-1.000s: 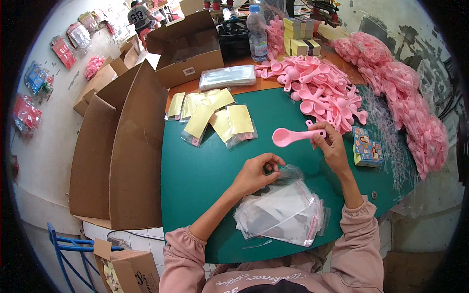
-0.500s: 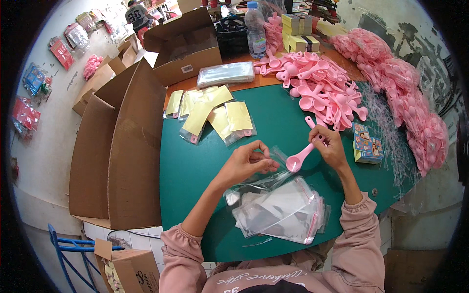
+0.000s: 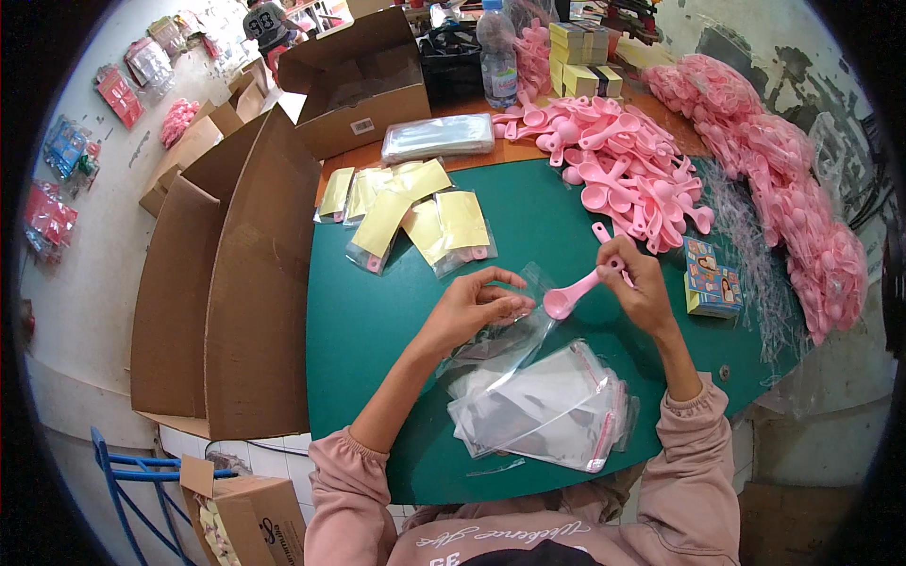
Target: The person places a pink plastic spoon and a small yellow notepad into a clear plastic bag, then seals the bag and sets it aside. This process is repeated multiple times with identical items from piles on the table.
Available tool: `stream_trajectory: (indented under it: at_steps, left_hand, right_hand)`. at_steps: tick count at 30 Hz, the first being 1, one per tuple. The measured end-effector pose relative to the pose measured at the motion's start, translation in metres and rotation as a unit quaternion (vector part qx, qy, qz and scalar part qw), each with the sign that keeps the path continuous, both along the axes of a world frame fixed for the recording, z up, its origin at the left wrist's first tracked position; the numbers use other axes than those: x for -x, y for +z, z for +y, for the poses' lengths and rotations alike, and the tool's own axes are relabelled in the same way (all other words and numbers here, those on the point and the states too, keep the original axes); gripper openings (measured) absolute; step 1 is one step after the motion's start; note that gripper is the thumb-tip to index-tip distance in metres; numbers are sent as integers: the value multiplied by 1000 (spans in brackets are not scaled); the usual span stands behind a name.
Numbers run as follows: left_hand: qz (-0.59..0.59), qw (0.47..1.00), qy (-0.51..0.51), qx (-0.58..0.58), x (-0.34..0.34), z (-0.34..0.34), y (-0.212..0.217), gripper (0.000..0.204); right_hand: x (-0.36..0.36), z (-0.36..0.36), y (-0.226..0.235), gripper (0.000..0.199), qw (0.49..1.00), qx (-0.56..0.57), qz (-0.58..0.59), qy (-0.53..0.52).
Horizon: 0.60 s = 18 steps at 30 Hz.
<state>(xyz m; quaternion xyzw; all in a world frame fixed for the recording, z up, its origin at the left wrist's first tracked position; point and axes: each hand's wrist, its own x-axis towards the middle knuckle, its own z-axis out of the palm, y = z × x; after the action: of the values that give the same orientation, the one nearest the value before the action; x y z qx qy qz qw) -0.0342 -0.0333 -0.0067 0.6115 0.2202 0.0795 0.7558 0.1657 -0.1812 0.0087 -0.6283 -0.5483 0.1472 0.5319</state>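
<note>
My right hand (image 3: pixel 640 288) is closed around the handles of pink measuring spoons (image 3: pixel 564 300), one bowl pointing left and another handle sticking up behind the fingers. With its fingers pinched, my left hand (image 3: pixel 472 309) holds a clear plastic bag (image 3: pixel 525 341) that stands out past the fingertips. The spoon bowl is right at the bag's upper part; whether it is inside I cannot tell. Below both hands lies a loose stack of clear bags (image 3: pixel 538 410). To the right sits a stack of printed cards (image 3: pixel 713 281). Filled packets with yellow cards (image 3: pixel 380 224) lie beyond my left hand.
A big heap of pink spoons (image 3: pixel 628 174) covers the table's far right, with bagged spoons (image 3: pixel 783 179) along the edge. Open cardboard boxes (image 3: pixel 260 283) stand at the left. A bottle (image 3: pixel 497 57), a bundle of clear bags (image 3: pixel 437 137) and card stacks (image 3: pixel 578 57) are at the back.
The spoons in my right hand have moved slightly left and up, to the bag. The bag in my left hand has been raised and stretches out more from the stack.
</note>
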Motion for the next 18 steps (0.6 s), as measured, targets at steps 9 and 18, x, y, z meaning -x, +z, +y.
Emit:
stream_trajectory:
  at_steps: [9,18]
  left_hand:
    - [-17,999,-5,-33,3,2,3,27]
    - [25,997,-40,-67,-1,-5,1,41]
  right_hand:
    - [4,-2,7,6,998,21,-55,-9]
    - [11,-1,3,11,997,-11,62,34]
